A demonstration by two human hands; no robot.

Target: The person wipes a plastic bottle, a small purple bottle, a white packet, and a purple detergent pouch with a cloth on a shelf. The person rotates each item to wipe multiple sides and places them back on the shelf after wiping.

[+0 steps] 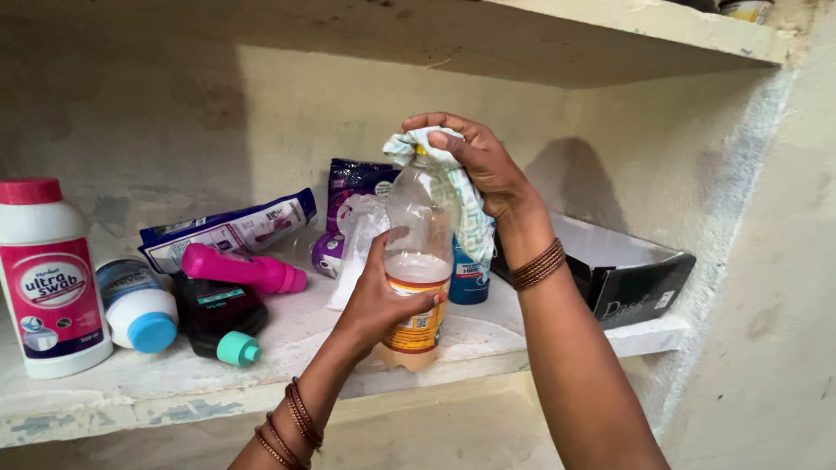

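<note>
A clear plastic bottle (420, 261) holding a little pale brownish liquid is held upright in front of a whitewashed stone shelf (287, 348), its base level with the shelf's front edge. The left hand (383, 300) is clamped around the bottle's lower body, over its orange and yellow label, with the thumb up the near side. The right hand (479, 165) is closed over the bottle's top, where a white and pale blue checked cloth (453, 174) is pressed against the neck and hangs down the right side of the bottle. Brown bangles are worn on both wrists.

On the shelf behind, a blue and white container (470, 278) is partly hidden by the cloth. To the left lie a pink plastic bottle (244, 270) on its side, a dark bottle with a teal cap (222, 322), a white jar with a blue cap (139, 305), and a long blue and white pouch (231, 231). A tall white bottle with a red cap and a pink label (52, 278) stands at the far left. A purple pouch (353, 191) leans against the back wall. A black cardboard box (627, 274) sits at the right end of the shelf.
</note>
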